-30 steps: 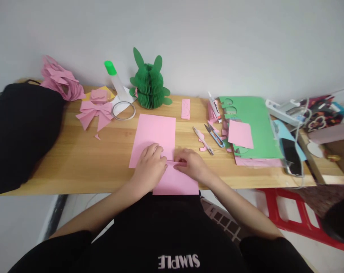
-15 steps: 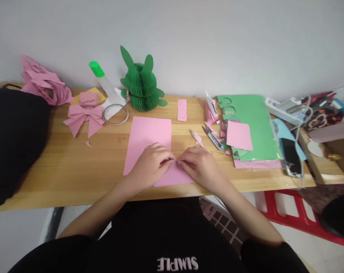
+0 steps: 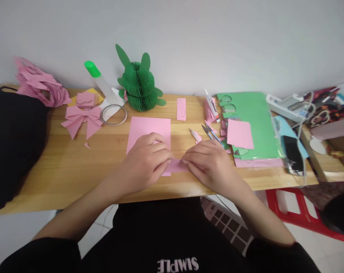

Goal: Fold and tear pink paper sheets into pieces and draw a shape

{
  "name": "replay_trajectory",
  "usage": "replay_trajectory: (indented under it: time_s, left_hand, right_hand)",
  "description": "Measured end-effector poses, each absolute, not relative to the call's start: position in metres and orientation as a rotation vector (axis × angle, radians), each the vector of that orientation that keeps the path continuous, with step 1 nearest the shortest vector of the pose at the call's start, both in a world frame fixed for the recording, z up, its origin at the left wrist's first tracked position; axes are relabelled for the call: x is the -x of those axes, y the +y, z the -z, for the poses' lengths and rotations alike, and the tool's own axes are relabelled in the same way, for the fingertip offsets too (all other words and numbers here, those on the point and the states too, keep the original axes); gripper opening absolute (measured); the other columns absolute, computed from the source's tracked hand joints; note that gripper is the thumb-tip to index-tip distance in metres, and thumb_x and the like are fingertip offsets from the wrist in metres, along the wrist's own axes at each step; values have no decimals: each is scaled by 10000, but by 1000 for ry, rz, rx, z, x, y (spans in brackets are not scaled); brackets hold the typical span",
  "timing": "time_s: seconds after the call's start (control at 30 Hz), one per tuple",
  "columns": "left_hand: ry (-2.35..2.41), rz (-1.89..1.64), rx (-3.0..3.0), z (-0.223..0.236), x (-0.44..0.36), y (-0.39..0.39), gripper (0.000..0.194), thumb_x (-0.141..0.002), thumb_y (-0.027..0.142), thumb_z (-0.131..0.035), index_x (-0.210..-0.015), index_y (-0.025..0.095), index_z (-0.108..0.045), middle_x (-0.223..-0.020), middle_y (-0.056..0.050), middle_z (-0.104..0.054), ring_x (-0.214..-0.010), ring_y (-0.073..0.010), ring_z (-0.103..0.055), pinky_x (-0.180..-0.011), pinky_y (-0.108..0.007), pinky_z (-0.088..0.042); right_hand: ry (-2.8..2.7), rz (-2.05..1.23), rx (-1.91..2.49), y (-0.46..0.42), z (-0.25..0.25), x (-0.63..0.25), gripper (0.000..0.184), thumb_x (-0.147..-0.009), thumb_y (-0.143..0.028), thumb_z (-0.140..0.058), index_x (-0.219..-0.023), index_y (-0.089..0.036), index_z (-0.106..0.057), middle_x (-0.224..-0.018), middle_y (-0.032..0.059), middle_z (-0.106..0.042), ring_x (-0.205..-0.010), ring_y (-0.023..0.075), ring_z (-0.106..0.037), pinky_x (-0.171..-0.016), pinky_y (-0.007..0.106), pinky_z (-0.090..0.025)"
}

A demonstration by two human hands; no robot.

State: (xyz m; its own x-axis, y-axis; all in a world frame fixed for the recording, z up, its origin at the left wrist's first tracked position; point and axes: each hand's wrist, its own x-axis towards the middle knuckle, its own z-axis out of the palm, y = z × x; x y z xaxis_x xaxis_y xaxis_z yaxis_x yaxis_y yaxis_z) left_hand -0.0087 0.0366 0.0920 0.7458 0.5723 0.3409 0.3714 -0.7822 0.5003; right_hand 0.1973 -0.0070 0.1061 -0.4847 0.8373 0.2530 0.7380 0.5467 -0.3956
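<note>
A small piece of pink paper (image 3: 177, 165) stretches between my two hands, low above the table's front part. My left hand (image 3: 147, 161) pinches its left end, and my right hand (image 3: 207, 161) pinches its right end. The fingers hide most of this piece. Under and behind my left hand lies a larger pink sheet (image 3: 153, 127), flat on the table. Just beyond my right hand are a white craft knife (image 3: 194, 134) and blue thread snips (image 3: 210, 132), partly covered by that hand.
At the back stand a green paper honeycomb rabbit (image 3: 140, 85) and a green-capped glue bottle (image 3: 99, 77). Left are a pink paper bow (image 3: 83, 117), a tape roll (image 3: 114, 115) and a black bag (image 3: 15, 148). Right are a glue tube (image 3: 211, 106), green sheets (image 3: 258, 129) and a phone (image 3: 293, 153).
My hands have moved apart, the left one leftward and the right one rightward, with the pink piece between them. It now shows as a narrow band. The view has shifted slightly.
</note>
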Motion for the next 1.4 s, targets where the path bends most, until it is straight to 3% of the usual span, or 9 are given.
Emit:
replay_trajectory:
  time_s: [0.27,0.43,0.73,0.97,1.13,1.27,1.4]
  left_hand:
    - [851,-749,-2763,-93,57,56,153,-887,131,-529,-804,168,-653,-751,-45,-697,-827,-222,-553,-753,-363,-457]
    - [831,-842,-2663,-100,36,52,115,-892,231,-596,-930,154,-673,-883,-54,-728,-882,-206,-593,-827,-354,-466]
    - [679,-798,-2654,-109,17,53,223,-908,166,-542,-750,173,-698,-751,-33,-692,-814,-186,-601,-737,-324,-436]
    - [818,-771,-2687,-106,50,68,280,-931,215,-499,-730,165,-688,-720,-38,-697,-767,-182,-582,-673,-298,-425]
    - [774,-573,-2737,-114,28,65,318,-943,213,-464,-711,183,-680,-735,-30,-670,-766,-177,-580,-715,-316,-412]
    - [828,-669,-2443,-119,44,68,243,-896,284,-567,-696,190,-668,-683,-5,-667,-674,-148,-592,-656,-287,-432]
    - [876,-1002,-1690,-101,76,66,346,-818,539,-637,-826,200,-704,-781,-37,-723,-710,-164,-655,-633,-276,-506]
  right_hand:
    - [-2332,-229,1314,-7,-107,-219,170,-879,-118,-539,-800,-150,-687,-783,46,-725,-760,205,-644,-701,341,-396]
    - [-2339,-222,1273,-3,-116,-208,170,-883,-123,-538,-811,-148,-690,-793,49,-722,-762,202,-641,-709,342,-397]
    - [-2388,-196,1230,2,-123,-205,179,-887,-142,-543,-797,-164,-695,-788,33,-731,-743,185,-637,-712,337,-383]
    - [-2317,115,1523,7,-112,-254,180,-855,-139,-578,-714,-165,-687,-710,47,-733,-652,209,-655,-641,330,-390]
    - [-2309,-179,1305,14,-119,-200,192,-898,-236,-576,-1021,-143,-690,-971,109,-741,-878,229,-670,-761,344,-458]
    - [-2310,-629,1283,17,-119,-175,210,-909,-149,-511,-823,-155,-701,-752,49,-718,-681,169,-631,-660,298,-434]
    - [-1526,-1234,1263,20,-105,-180,243,-847,-349,-613,-682,-174,-649,-581,-11,-611,-504,109,-510,-480,228,-369]
